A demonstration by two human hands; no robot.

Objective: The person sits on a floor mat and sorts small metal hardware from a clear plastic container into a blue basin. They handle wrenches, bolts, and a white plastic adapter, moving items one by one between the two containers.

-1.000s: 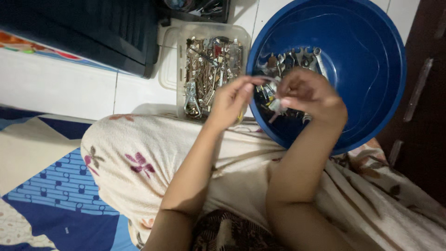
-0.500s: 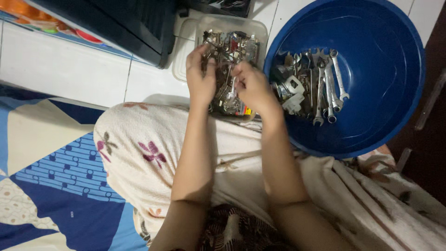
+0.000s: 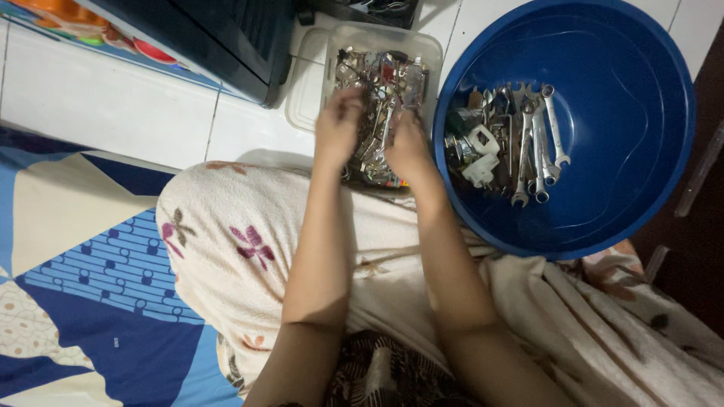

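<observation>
Both hands have left the blue basin (image 3: 648,188) and now sit over the clear tub of metal parts (image 3: 381,83). The left hand (image 3: 337,124) and right hand (image 3: 407,143) dig in, fingers curled; whether they grip anything I cannot tell. One tub, lengthwise toward twelve o'clock; one basin at three o'clock, holding roughly five wrenches (image 3: 537,143).
</observation>
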